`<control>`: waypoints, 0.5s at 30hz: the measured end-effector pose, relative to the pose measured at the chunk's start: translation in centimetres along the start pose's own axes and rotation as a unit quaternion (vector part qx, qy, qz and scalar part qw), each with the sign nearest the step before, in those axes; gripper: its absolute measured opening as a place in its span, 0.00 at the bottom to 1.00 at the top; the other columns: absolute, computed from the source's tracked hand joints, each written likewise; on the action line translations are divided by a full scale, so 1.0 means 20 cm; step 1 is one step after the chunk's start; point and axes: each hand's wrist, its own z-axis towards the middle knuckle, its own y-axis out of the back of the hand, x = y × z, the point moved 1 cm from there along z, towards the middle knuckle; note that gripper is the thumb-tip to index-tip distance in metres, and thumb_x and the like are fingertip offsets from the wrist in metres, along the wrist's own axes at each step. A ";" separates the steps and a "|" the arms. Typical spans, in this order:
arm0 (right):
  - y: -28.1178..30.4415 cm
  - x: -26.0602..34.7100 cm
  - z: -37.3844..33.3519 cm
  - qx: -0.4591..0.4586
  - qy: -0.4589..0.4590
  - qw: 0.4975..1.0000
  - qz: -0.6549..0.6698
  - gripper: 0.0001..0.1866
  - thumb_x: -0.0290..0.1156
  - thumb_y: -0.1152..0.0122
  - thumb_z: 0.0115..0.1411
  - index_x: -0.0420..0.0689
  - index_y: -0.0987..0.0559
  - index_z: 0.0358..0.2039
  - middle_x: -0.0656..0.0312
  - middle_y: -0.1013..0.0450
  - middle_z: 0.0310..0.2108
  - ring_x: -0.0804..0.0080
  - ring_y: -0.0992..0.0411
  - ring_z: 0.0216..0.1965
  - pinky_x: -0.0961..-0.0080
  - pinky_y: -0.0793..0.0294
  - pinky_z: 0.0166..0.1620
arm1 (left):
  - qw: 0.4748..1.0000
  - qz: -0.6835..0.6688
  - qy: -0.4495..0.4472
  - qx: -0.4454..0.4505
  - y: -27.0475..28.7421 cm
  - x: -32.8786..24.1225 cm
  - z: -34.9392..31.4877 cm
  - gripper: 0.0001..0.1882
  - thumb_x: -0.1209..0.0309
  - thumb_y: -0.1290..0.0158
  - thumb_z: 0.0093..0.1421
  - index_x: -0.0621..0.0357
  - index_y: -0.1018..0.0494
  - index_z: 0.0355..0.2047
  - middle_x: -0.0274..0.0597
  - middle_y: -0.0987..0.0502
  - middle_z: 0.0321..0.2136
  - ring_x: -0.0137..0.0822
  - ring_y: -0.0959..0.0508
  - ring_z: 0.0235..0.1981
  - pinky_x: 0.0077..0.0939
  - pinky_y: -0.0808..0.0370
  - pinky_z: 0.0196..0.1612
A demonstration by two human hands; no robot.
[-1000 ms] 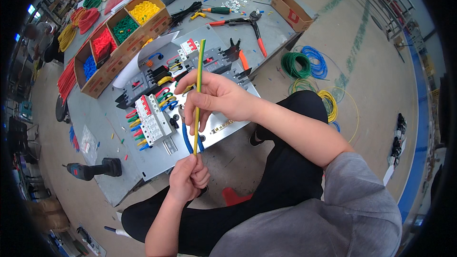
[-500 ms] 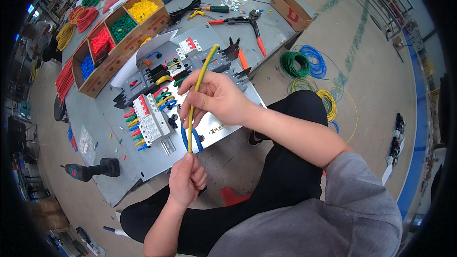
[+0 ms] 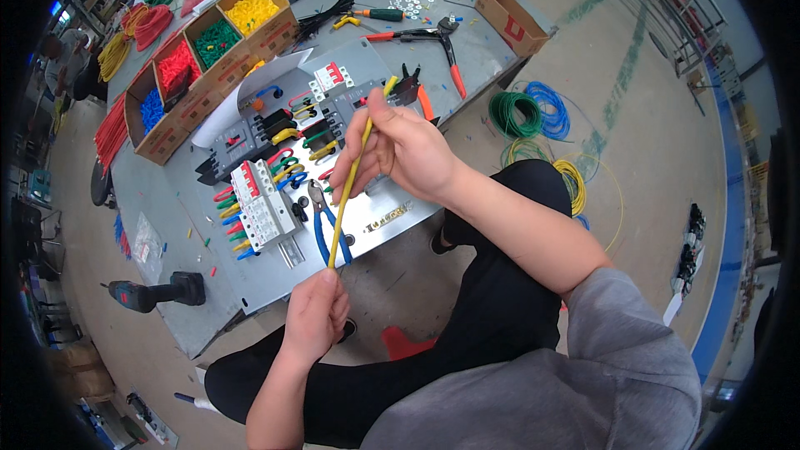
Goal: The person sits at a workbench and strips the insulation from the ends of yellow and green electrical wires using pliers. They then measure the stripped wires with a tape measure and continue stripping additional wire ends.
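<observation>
My left hand (image 3: 315, 317) is closed in a pinch on the lower end of a short yellow wire (image 3: 350, 179). The wire slants up and right over the metal panel. My right hand (image 3: 404, 146) is at its upper part; the wire lies against the fingers, which are loosely apart, and the thumb is raised off it. Behind the wire, blue-handled pliers (image 3: 321, 229) lie on the mounting plate (image 3: 375, 237). Left of them is a row of white circuit breakers (image 3: 260, 204) with red, green, yellow and blue wire ends. Grey breakers (image 3: 233, 143) with short jumper wires sit farther back.
A divided cardboard box (image 3: 179, 121) holds blue, red, green and yellow caps. A cordless drill (image 3: 158, 292) lies at the table's left. Red-handled cutters (image 3: 446, 42), a screwdriver (image 3: 379, 14) and an open carton (image 3: 510, 23) are at the back. Wire coils (image 3: 546, 108) lie on the floor, right.
My right hand has moved slightly up and right, its thumb lifting from the wire and its fingers loosening. The wire leans farther right. My left hand keeps its pinch.
</observation>
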 end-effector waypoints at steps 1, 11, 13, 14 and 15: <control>0.00 0.00 0.00 0.001 0.007 1.000 0.020 0.40 0.65 0.77 0.76 0.41 0.28 0.33 0.42 0.19 0.34 0.44 0.16 0.39 0.59 0.15 0.42 | 1.000 -0.002 -0.004 -0.013 0.01 0.01 0.01 0.24 0.50 0.55 0.77 0.50 0.41 0.26 0.28 0.46 0.14 0.23 0.49 0.14 0.23 0.52 0.18; -0.10 -0.07 0.01 -0.027 0.003 0.972 0.235 0.38 0.73 0.78 0.71 0.51 0.42 0.24 0.69 0.50 0.19 0.72 0.46 0.22 0.69 0.36 0.33 | 0.996 -0.080 0.035 -0.002 -0.05 0.08 0.02 0.24 0.49 0.56 0.77 0.49 0.41 0.26 0.28 0.48 0.14 0.24 0.50 0.13 0.23 0.53 0.18; -0.09 -0.06 0.00 -0.027 -0.003 0.971 0.238 0.37 0.73 0.77 0.71 0.52 0.45 0.22 0.71 0.53 0.18 0.75 0.51 0.20 0.71 0.40 0.30 | 0.998 -0.060 0.029 0.013 -0.05 0.10 0.02 0.24 0.50 0.58 0.78 0.51 0.40 0.27 0.28 0.46 0.15 0.24 0.48 0.14 0.23 0.50 0.19; -0.09 -0.05 -0.02 -0.030 -0.009 0.972 0.234 0.37 0.73 0.76 0.71 0.53 0.46 0.22 0.72 0.54 0.17 0.76 0.52 0.20 0.71 0.42 0.29 | 0.998 -0.054 0.031 0.025 -0.04 0.09 0.02 0.24 0.51 0.59 0.78 0.51 0.40 0.27 0.28 0.45 0.15 0.24 0.47 0.14 0.22 0.48 0.19; -0.09 -0.04 -0.02 -0.034 -0.015 0.973 0.229 0.37 0.73 0.75 0.71 0.53 0.47 0.21 0.72 0.54 0.17 0.76 0.53 0.19 0.72 0.43 0.29 | 0.998 -0.048 0.033 0.037 -0.04 0.09 0.02 0.23 0.52 0.60 0.79 0.52 0.39 0.27 0.28 0.44 0.15 0.23 0.45 0.15 0.22 0.47 0.19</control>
